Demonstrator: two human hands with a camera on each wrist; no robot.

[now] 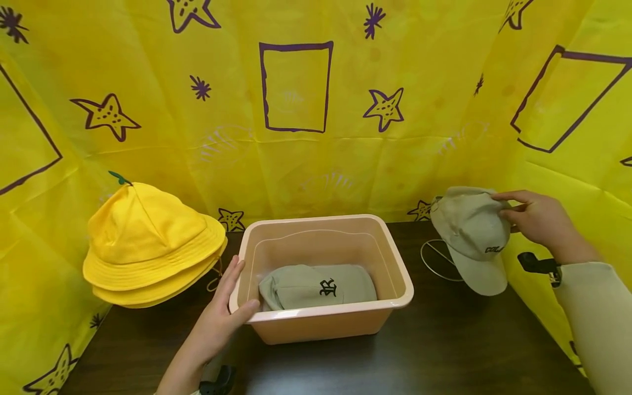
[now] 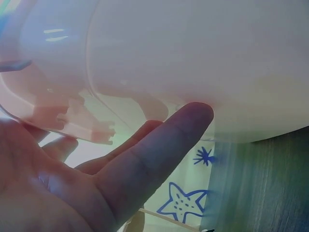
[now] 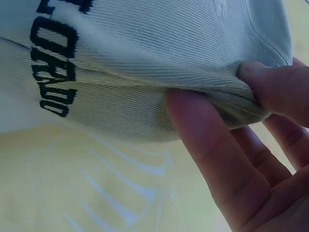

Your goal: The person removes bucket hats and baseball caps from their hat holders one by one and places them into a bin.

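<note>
At the right, a light sage-green cap (image 1: 476,230) with dark lettering hangs tilted, brim downward. My right hand (image 1: 535,219) pinches the cloth of its crown between thumb and fingers; the right wrist view shows the pinched fold (image 3: 236,96) up close. A beige plastic bin (image 1: 321,323) stands in the middle of the table. Inside it lies another sage-green cap (image 1: 296,285) with a black letter emblem. My left hand (image 1: 222,302) rests against the bin's front left corner, fingers fairly straight, thumb at the front rim. The left wrist view shows the thumb (image 2: 159,150) touching the bin wall.
Stacked yellow bucket hats (image 1: 148,236), the top one with a green leaf sprig, sit left of the bin. A pale cord loop (image 1: 436,269) shows beside the right cap. Yellow patterned cloth (image 1: 296,164) walls in the dark table (image 1: 444,340) at the back and sides.
</note>
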